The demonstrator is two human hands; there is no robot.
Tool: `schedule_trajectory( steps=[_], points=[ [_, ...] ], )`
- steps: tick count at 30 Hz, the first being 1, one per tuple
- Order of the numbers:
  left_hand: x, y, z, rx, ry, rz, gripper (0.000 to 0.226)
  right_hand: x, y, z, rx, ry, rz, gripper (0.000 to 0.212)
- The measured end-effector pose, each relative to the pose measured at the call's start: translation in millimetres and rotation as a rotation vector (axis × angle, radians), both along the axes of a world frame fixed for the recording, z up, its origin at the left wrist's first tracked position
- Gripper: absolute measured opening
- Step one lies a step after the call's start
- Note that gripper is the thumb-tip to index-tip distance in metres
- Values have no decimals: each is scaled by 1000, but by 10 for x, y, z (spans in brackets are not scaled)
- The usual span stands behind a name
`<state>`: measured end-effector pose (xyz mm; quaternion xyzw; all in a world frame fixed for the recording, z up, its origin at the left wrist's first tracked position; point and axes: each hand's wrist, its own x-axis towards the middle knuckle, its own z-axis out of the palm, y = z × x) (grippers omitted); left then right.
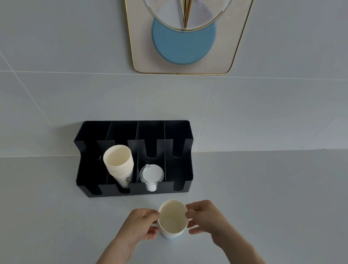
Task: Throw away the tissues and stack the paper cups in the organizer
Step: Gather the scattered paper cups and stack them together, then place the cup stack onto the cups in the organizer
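Note:
A white paper cup (173, 219) stands upright on the pale counter near me; it looks like two cups nested. My left hand (139, 225) grips its left side and my right hand (206, 218) pinches its right rim. Behind it, against the wall, stands a black organizer (183, 183) with several slotted compartments. A tilted stack of paper cups (118, 164) leans in its second compartment from the left. White plastic lids (151, 173) sit in the third. No tissues are in view.
The grey counter (271, 197) stretches left and right of the organizer. A gold-framed picture with a blue disc (183, 45) hangs on the tiled wall above.

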<state>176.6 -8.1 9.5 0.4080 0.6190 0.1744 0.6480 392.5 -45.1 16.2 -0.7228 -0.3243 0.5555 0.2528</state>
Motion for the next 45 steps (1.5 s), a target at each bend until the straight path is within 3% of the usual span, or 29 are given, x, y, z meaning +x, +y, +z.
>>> schedule_trajectory(
  steps=[17, 23, 35, 45],
  points=[
    [-42, 79, 149, 3, -35, 17, 15, -69, -2, 168, 38, -42, -29, 18],
    [-138, 386, 613, 102, -91, -36, 19, -74, 250, 668, 188, -6, 17, 17],
    [-488, 1173, 1821, 379, -151, 71, 24, -378, 1037, 1863, 467, 49, 90, 21],
    [-954, 1535, 2179, 447, -157, 162, 28, -887, 1502, 2100, 534, 112, 67, 26]
  ],
)
